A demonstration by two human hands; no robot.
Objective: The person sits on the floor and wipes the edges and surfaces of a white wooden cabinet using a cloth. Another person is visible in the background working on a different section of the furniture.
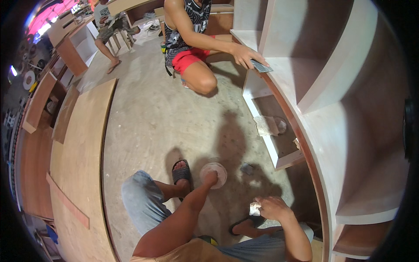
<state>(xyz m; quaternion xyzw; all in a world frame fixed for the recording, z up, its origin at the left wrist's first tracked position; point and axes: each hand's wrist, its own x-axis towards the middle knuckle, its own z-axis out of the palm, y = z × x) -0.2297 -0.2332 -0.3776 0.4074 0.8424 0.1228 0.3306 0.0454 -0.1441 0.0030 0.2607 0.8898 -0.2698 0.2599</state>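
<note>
My left hand point(211, 177) reaches down into a round, whitish container point(203, 168) on the floor between my feet; its fingers are hidden inside. In my right hand point(273, 207), near my right knee, is a small crumpled white piece of paper or cloth point(255, 209). A small grey piece of sandpaper point(246, 168) lies on the floor to the right of the container. Along the right side stands a curved wooden shelf unit point(322, 131) with a whitish coating and a bare reddish-brown front edge.
A co-worker point(196, 42) crouches ahead, a hand holding a grey abrasive sheet point(262, 66) at the shelf edge. A white-edged frame point(262, 131) with a plastic bag point(266, 125) lies under the shelf. Plywood sheets point(81, 157) lie left. Another person point(113, 29) sits far back.
</note>
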